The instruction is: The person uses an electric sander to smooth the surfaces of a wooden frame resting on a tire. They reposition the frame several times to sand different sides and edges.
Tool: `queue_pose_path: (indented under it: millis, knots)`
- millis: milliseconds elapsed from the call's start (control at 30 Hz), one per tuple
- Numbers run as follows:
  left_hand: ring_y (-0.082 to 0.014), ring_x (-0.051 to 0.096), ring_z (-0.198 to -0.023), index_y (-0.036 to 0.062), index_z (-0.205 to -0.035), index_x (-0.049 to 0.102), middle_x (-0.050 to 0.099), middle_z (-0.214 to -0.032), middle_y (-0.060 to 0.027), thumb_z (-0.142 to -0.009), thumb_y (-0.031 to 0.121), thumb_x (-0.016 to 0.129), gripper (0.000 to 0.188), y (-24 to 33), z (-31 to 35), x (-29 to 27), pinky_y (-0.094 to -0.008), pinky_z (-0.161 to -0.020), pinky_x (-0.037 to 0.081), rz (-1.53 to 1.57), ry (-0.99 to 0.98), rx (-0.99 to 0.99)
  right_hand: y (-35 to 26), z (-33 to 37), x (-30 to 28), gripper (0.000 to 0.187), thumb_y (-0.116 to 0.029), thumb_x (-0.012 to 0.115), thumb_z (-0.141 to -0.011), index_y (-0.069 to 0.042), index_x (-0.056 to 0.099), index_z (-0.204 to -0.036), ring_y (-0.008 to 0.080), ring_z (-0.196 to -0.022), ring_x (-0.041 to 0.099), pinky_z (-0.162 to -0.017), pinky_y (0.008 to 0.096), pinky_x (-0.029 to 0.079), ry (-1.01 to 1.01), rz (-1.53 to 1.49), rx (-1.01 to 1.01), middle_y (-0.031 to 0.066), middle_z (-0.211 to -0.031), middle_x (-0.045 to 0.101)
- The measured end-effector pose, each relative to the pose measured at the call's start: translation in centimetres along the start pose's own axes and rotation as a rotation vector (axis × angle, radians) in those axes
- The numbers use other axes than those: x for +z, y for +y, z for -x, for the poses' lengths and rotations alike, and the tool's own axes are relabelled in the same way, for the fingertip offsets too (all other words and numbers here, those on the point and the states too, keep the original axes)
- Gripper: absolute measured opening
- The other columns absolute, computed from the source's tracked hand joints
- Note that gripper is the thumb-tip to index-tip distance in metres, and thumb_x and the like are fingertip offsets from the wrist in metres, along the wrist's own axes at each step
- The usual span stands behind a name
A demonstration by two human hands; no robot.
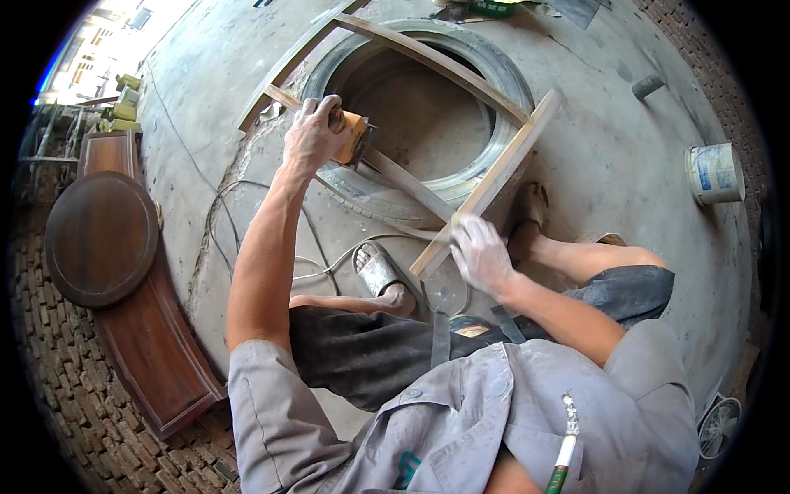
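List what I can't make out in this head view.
All in the head view:
Part of the yellow power tool: covered by the left hand.
Whether anything lies under the right hand on the wooden frame: the hand itself, somewhat blurred, hides it.
The green object: cut off by the top edge.
The long brown panel's middle: behind the round brown panel.

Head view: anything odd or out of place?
Yes: the cigarette in front of the shirt, near the lower edge, carries a ragged ash that looks unusually long to be hanging on.
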State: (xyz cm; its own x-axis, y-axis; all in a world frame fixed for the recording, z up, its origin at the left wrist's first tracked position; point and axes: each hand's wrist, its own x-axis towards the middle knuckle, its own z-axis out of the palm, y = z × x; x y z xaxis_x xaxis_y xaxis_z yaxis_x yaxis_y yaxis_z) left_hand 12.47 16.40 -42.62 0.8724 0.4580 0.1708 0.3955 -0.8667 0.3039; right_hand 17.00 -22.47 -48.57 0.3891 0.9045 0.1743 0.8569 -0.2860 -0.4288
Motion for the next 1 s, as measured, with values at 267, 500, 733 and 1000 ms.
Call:
queue_pose_path:
  millis: [267, 500, 733, 1000]
  knots:
    - [-0.0357, 0.066, -0.112, 0.0204, -0.131, 0.065, 0.061, -0.119, -0.0105, -0.083, 0.032, 0.083, 0.053, 8.5, 5.1, 2.0, -0.0475, -0.086, 0.061, 0.064, 0.000, 0.082, -5.3, 7.6, 1.7, 0.044, -0.047, 0.062, -0.105, -0.005, 0.071, -0.115, 0.0374, -0.093, 0.076, -0.076, 0.0481, 0.059, -0.684, -0.793, 0.480, 0.0234, -0.103, 0.076]
    - [-0.0395, 0.062, -0.116, 0.0186, -0.133, 0.062, 0.059, -0.123, -0.0150, -0.084, 0.023, 0.081, 0.053, 16.0, 10.0, 2.9, -0.0489, -0.085, 0.062, 0.168, -0.069, 0.111, 0.2, 4.3, 5.6, 0.046, -0.037, 0.071, -0.103, 0.004, 0.065, -0.124, 0.0230, -0.106, 0.067, -0.091, 0.0376, 0.056, -0.435, -1.559, 0.979, 0.0164, -0.120, 0.069]
    - [-0.0369, 0.062, -0.119, 0.0189, -0.137, 0.061, 0.061, -0.126, -0.0133, -0.083, 0.028, 0.083, 0.059, 10.5, 7.3, 1.7, -0.0491, -0.096, 0.057, 0.101, -0.025, -0.047, -1.2, 2.9, 6.8, 0.063, -0.054, 0.073, -0.099, -0.006, 0.059, -0.137, 0.0278, -0.121, 0.065, -0.104, 0.0464, 0.054, -0.238, -2.037, 1.085, 0.0133, -0.139, 0.064]
    - [-0.0376, 0.063, -0.120, 0.0157, -0.137, 0.061, 0.061, -0.127, -0.0159, -0.085, 0.029, 0.082, 0.057, 9.1, 9.0, 0.3, -0.0495, -0.099, 0.055, 0.079, 0.046, -0.191, 10.6, 6.2, 6.1, 0.074, -0.064, 0.056, -0.106, 0.008, 0.066, -0.119, 0.0182, -0.101, 0.058, -0.089, 0.0401, 0.053, 0.023, -1.063, 1.056, 0.0118, -0.112, 0.067]
